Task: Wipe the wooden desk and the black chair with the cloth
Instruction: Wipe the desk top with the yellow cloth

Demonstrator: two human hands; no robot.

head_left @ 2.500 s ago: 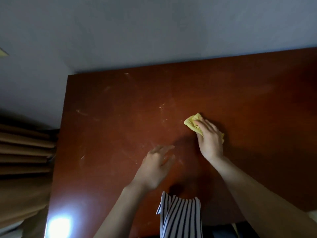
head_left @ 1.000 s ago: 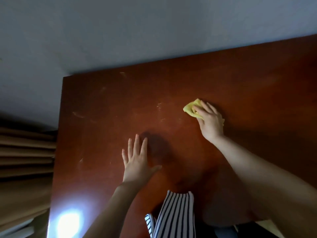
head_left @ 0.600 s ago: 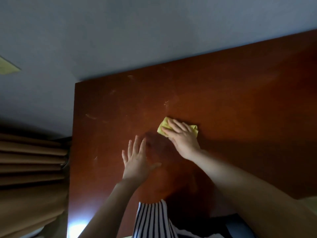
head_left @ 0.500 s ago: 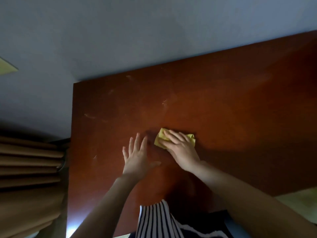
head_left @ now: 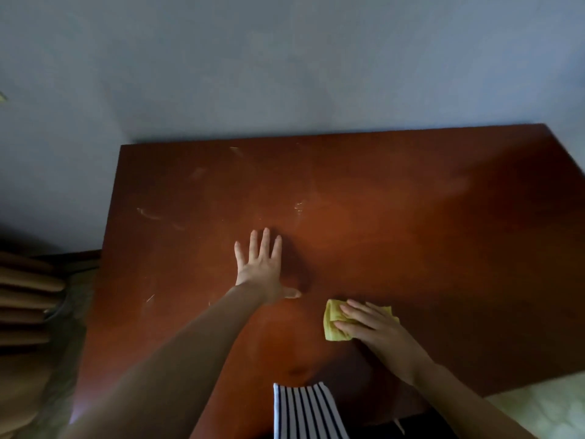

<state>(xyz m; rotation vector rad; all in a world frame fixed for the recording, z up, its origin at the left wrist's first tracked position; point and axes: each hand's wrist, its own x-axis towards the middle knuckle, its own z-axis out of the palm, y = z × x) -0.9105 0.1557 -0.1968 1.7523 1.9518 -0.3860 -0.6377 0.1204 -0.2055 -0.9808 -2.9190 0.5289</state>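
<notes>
Dim light, view from above and steeply down.

Reddish-brown wooden counter (head_left: 411, 232) across most of the view, far edge against a grey-blue wall (head_left: 285, 58).

Left grip (head_left: 259, 267) released: palm flat on the counter near its middle, fingers straight and slightly spread toward the wall, thumb out to the right. Nothing held. Bare forearm running back to the lower left.

Right grip (head_left: 370, 327) nearer the front edge, to the right of the left grip and apart from it. Also released, fingers laid fairly straight over a folded yellow cloth (head_left: 332, 324) and pressing it onto the counter, not curled round it. Thumb hidden.

Cloth flat on the wood, its left part sticking out past the fingertips, a small corner showing behind the knuckles.

Pale scuffs (head_left: 299, 206) on the wood beyond the left grip, a longer streak (head_left: 148, 213) toward the left edge.

Tan curtain folds (head_left: 25, 296) left of the counter. Black-and-white striped garment (head_left: 304, 410) at bottom centre, over the front edge. Pale surface (head_left: 538, 410) at bottom right, too blurred to name.
</notes>
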